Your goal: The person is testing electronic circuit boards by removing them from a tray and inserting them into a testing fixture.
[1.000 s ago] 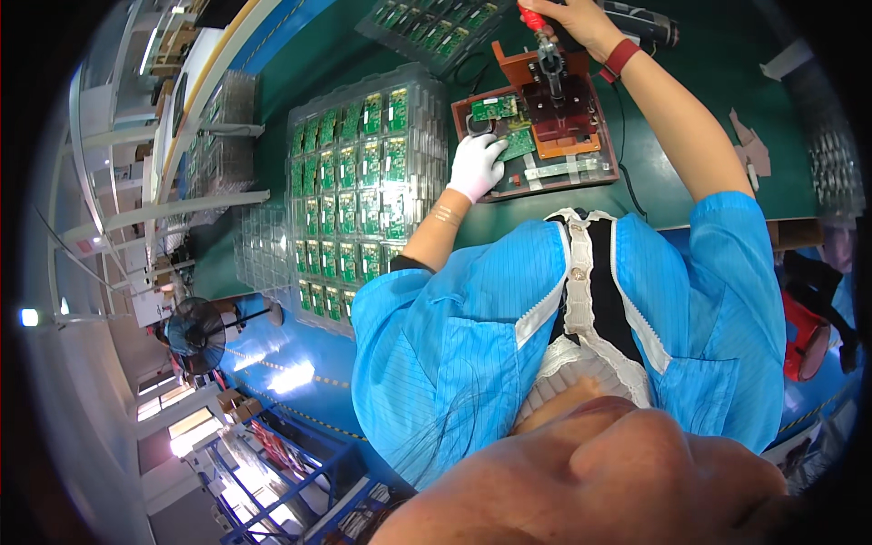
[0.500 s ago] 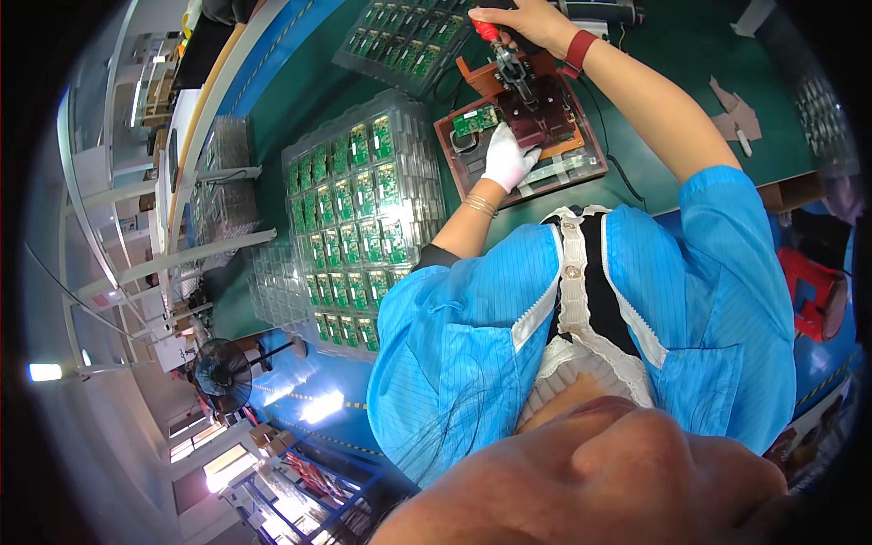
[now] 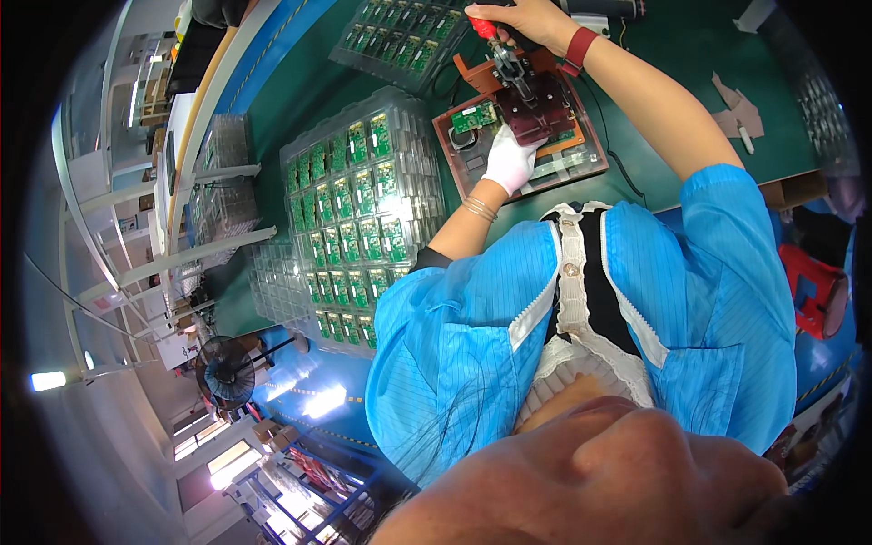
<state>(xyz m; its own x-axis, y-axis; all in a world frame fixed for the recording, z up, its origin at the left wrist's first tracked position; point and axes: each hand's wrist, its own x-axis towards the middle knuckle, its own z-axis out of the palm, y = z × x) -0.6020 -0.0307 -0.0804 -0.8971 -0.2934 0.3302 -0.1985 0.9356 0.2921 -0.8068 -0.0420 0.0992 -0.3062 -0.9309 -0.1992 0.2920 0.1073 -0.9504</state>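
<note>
1. Two hands on the job here. The right hand (image 3: 520, 22) is bare, wrapped around the red handle (image 3: 482, 28) of a metal toggle clamp (image 3: 513, 74), thumb lying along the top.
2. The left hand (image 3: 510, 165) wears a white glove and reaches in at the dark red plate (image 3: 538, 114) below the clamp. Its fingertips are hidden there, so can't tell if they're pinching anything.
3. That plate and clamp sit inside a shallow reddish-brown box (image 3: 581, 178), tilted a bit in view, on the green table (image 3: 668, 177).
4. A green circuit board (image 3: 474, 118) lies in the box's upper left part, near the gloved fingers, with a round dark piece (image 3: 465, 140) just below it.
5. Left of the box there's a stack of clear trays (image 3: 300, 150) loaded with rows of green boards (image 3: 350, 241); another loaded tray (image 3: 363, 62) is farther back.
6. Black cord (image 3: 621, 170) runs along the box's right side.
</note>
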